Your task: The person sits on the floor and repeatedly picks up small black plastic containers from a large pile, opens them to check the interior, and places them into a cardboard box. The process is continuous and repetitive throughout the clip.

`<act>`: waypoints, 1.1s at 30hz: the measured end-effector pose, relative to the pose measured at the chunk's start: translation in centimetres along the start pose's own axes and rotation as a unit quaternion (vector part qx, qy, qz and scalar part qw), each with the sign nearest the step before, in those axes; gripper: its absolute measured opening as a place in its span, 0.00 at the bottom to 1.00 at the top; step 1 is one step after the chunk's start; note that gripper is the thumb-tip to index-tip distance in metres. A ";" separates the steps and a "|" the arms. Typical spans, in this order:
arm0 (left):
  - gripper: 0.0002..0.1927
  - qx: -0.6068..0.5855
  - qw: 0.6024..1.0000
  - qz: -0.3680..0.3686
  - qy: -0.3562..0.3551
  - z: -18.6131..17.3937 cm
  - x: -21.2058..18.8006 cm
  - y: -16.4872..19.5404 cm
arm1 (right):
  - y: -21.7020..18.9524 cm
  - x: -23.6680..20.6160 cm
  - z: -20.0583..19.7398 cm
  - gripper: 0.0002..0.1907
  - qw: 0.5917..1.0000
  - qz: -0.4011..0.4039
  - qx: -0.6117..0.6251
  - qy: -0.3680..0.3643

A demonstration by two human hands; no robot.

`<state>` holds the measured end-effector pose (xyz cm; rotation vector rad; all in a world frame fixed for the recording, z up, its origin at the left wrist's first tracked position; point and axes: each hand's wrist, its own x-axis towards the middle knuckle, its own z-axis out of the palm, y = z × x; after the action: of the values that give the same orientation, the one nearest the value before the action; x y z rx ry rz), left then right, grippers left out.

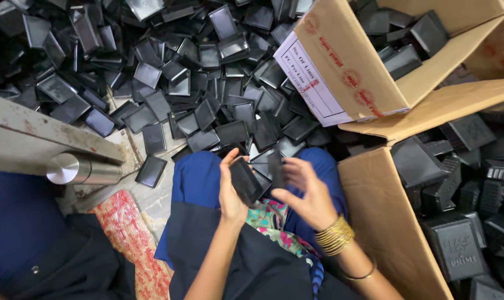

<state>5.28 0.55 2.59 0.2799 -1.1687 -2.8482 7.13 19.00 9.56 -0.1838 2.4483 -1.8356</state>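
Steel cylinder (82, 169) at 9 o'clock, beside a heap of black trays (169, 83) at 11. Centre: left hand (232, 189) grips a black tray (245, 180), fingers closed around its edge. Right hand (307, 194), fingers curled, pinches a blurred second black piece (276, 168). Cardboard boxes (374, 83) at 2 o'clock.

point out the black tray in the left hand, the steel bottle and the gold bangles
black tray (245, 180), head view, middle of its flat back
steel bottle (69, 169), head view, shiny round end
gold bangles (335, 235), head view, stack on the right wrist
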 end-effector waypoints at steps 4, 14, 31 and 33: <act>0.31 0.143 0.987 0.063 -0.040 1.0 -0.6 -0.5 | -1.3 -0.1 2.7 0.41 0.998 -0.043 0.027 -0.047; 0.30 0.162 0.981 0.085 -0.057 1.8 -1.4 -0.3 | -0.8 -0.9 3.4 0.41 0.993 -0.041 -0.089 -0.059; 0.27 0.492 0.832 0.235 0.097 0.4 0.1 1.3 | 0.2 -1.5 4.0 0.25 0.981 -0.147 -0.117 -0.052; 0.29 0.492 0.829 0.243 0.106 -0.1 0.2 1.0 | 0.3 -2.1 4.7 0.22 0.983 -0.053 -0.160 -0.070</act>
<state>5.05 -0.24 3.13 0.2549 -2.1501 -1.5374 9.79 14.88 7.90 -0.4540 2.6604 -1.3937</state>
